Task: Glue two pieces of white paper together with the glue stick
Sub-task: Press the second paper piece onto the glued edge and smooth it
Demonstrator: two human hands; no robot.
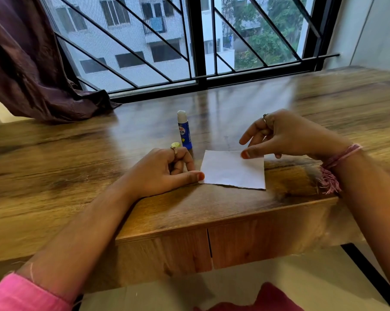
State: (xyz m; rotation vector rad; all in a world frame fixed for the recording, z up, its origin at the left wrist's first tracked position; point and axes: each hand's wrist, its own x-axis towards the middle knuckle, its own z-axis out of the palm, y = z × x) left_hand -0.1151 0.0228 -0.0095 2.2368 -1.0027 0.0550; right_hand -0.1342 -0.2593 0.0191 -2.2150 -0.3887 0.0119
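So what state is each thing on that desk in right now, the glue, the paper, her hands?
Blue glue stick: upright, uncapped, white glue showing on top.
Yellow cap: off, on the desk beside the stick.
White paper: flat on the wooden desk; only one sheet can be told.
Left hand: fingers curled, thumb pressing the paper's left edge.
Right hand: thumb touches the paper's far edge; grip unclear.

White paper (pixel 233 170) flat on wooden desk (pixel 77 153); left hand (pixel 164 171) thumb touches its left edge, right hand (pixel 281 135) thumb at its top edge. Uncapped glue stick (pixel 184 130) upright behind.
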